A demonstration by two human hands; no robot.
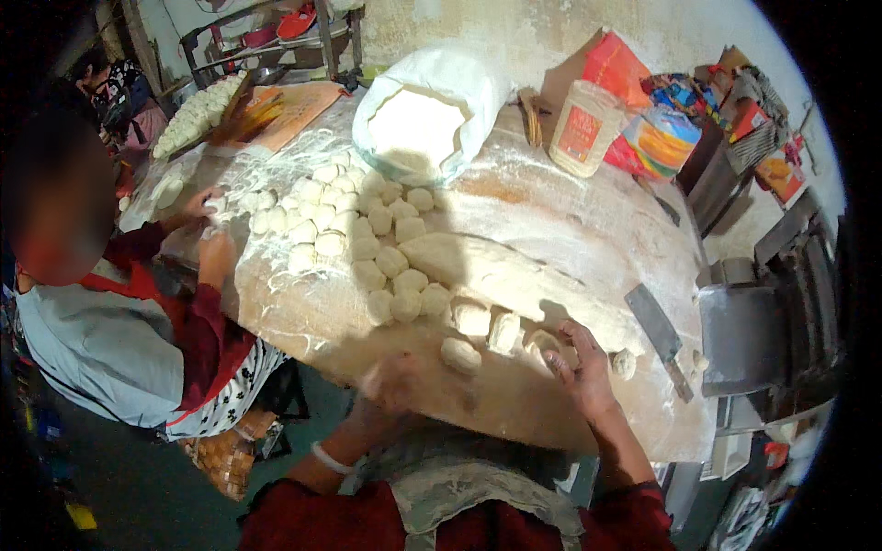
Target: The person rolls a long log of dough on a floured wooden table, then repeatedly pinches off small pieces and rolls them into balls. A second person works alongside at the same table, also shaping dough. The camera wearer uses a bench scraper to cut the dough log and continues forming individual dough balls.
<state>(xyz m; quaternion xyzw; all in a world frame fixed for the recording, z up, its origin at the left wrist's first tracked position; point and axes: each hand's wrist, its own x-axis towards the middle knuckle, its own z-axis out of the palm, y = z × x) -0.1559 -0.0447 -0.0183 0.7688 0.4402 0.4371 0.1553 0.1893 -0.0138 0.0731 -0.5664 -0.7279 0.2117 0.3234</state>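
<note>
My right hand (579, 358) is at a cut piece of dough (544, 346) near the front of the floured wooden board, its thumb and fingers spread around it. My left hand (393, 382), somewhat blurred, hovers at the board's front edge; whether it holds anything cannot be made out. Between the hands rests a dough lump (461, 355), with more cut pieces (505, 333) just behind it. A long floured dough roll (510, 275) stretches across the board. Left of it many rounded dough pieces (331, 206) are clustered. A cleaver (654, 320) lies flat to the right.
An open sack of flour (417, 131) stands at the back, with a plastic jar (586, 127) and bags right of it. At the left a co-worker's hands (217, 241) handle dough. A tray of shaped dough (200, 113) sits at the back left.
</note>
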